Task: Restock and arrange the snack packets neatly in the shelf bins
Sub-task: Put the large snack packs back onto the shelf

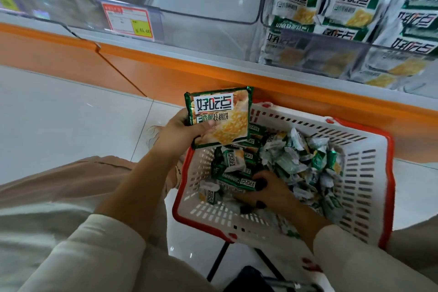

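The left hand (182, 130) grips a few green snack packets (220, 118) upright above the white basket's (355, 173) left corner. The right hand (270, 191) is down among the loose packets (301, 161) in the basket, its fingers seemingly curled round one flat packet (237, 182). The clear bin (206, 7) sits above.

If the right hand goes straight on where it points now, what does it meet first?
Probably the green snack packets left of the right hand in the basket; it seems to touch them, though depth is unclear.
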